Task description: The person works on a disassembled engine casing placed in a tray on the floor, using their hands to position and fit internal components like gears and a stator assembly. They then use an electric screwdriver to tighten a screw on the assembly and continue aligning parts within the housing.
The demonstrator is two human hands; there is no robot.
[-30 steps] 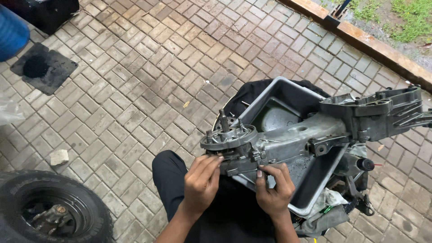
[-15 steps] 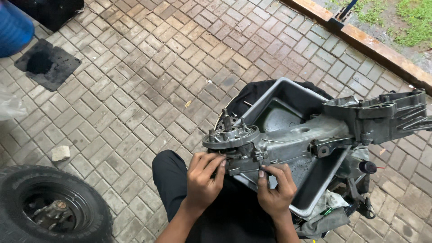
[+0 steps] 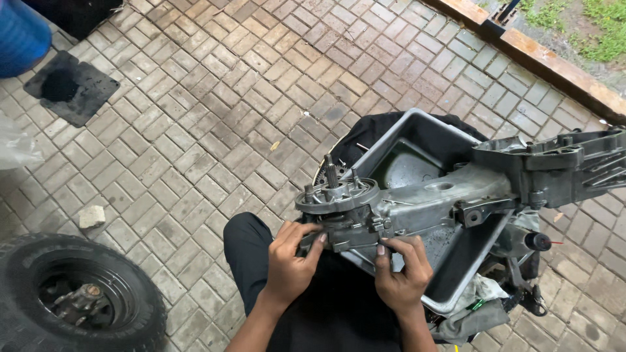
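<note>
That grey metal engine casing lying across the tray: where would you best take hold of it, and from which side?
Probably the narrow middle of the engine casing, taken from above: it is a slim neck between the round, stud-covered end and the bulky dark end, and it spans the grey tray. The left hand and right hand already work at the near underside, by the round end.

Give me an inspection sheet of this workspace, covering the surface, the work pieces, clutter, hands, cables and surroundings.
Surface: grey herringbone brick paving, dirty in patches.
Job's things: grey cast-metal engine casing lying across a grey rectangular metal tray; round hub with splined shaft at its near end.
Clutter: black rubber tyre on its rim; small pale stone; black square mat; crumpled rag beside the tray.
Grippers: left hand and right hand both with fingers on the casing's lower edge under the hub.
Cables: nothing seen.
Surroundings: blue barrel; brick kerb; grass.
</note>
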